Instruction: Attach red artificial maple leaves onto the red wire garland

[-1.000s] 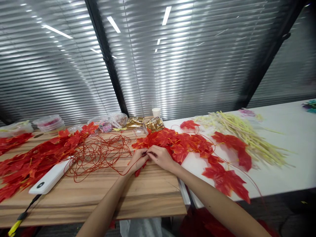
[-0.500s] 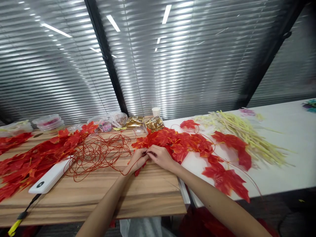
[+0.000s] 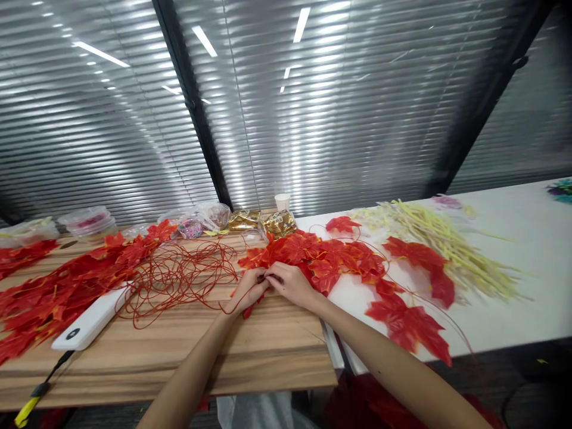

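Note:
My left hand (image 3: 248, 291) and my right hand (image 3: 291, 283) meet over the wooden table (image 3: 192, 351), fingertips pinched together on a red artificial maple leaf (image 3: 251, 310) and thin red wire. The leaf's lower tip pokes out below my left hand. Just behind my hands lies a pile of red maple leaves (image 3: 322, 256). A tangle of red wire (image 3: 179, 277) spreads to the left of my left hand, one strand running to my fingers.
More red leaves (image 3: 58, 292) cover the table's left side beside a white power bank (image 3: 92, 320) with a cable. Plastic bags and tubs (image 3: 210, 220) and a paper cup (image 3: 282, 203) line the back edge. Yellow stems (image 3: 447, 247) lie on the white table (image 3: 527, 286).

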`<state>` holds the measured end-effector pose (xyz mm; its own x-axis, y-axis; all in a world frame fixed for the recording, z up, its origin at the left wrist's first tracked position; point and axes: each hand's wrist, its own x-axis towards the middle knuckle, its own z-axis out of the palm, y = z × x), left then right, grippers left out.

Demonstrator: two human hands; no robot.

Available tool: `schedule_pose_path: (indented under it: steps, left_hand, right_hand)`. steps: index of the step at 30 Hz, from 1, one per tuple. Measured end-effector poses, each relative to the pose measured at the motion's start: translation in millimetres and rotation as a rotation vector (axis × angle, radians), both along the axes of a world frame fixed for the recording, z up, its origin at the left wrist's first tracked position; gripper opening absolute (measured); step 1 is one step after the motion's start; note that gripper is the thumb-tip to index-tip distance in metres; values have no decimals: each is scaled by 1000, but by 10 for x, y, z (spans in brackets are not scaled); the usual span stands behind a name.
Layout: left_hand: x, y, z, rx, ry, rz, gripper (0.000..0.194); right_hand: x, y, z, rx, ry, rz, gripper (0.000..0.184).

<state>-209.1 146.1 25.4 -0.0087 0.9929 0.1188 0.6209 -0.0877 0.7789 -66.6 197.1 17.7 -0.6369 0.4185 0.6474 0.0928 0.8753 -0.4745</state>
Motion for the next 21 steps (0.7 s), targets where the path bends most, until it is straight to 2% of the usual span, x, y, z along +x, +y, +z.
schedule_pose_path:
  steps: [21]
  left_hand:
    - [28, -16, 57, 25, 63, -2, 13]
  right_hand:
    - [6, -6, 6, 36, -23, -5, 13]
